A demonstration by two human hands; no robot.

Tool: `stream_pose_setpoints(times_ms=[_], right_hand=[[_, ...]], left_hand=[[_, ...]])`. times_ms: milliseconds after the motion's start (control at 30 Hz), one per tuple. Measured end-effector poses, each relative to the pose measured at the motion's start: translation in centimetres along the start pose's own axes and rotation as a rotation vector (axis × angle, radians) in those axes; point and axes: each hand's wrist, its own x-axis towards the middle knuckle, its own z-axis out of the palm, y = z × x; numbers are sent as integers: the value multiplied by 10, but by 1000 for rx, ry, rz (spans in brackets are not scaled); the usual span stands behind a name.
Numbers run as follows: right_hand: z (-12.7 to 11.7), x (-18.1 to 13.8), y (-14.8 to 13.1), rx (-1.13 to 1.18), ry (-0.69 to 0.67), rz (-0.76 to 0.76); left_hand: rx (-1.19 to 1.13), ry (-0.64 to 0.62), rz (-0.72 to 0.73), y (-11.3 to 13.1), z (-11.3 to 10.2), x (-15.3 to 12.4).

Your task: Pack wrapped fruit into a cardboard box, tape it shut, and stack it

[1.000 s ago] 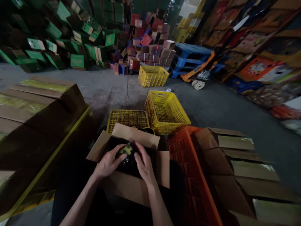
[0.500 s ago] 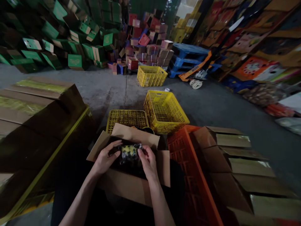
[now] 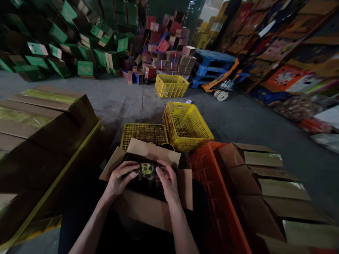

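An open cardboard box sits in front of me with its flaps folded out. Over its dark inside I hold a small packet in shiny clear wrap, yellow-green and black; what is in it is too dim to name. My left hand pinches the packet's left end between thumb and fingers. On the other end, my right hand is closed, thumb on the near side. The box's contents below are lost in shadow.
On my right stands an orange crate with closed cardboard boxes. More taped boxes are stacked on the left. Yellow crates lie ahead on the floor. Farther back are blue pallets and an orange pallet jack.
The packet has tilted, so its face looks narrower. My fingers have closed further round its ends. The box has hardly shifted in view.
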Motion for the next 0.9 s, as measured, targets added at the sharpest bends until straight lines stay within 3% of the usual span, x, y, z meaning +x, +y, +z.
stream_pose_setpoints(times_ms=[200,367,433,533,700,900], right_hand=[[0,-2,1,23,-113,-73],[-2,-7,-4,-302,-82,-312],[-2,-8,-6,-318,-91,-362],[-1,-7,-5,-217,-126,-291],[1,-2,-1,-108,-69,-141],[-1,-1,1,-59,-34,-68]], left_hand=[[23,59,-64,7,0,-2],[55,45,-73,8,-1,-3],[52,12,-83,9,-2,-3],[46,14,-110,13,-1,-2],[74,119,-150,18,2,-1],[124,108,-197,18,6,-2]])
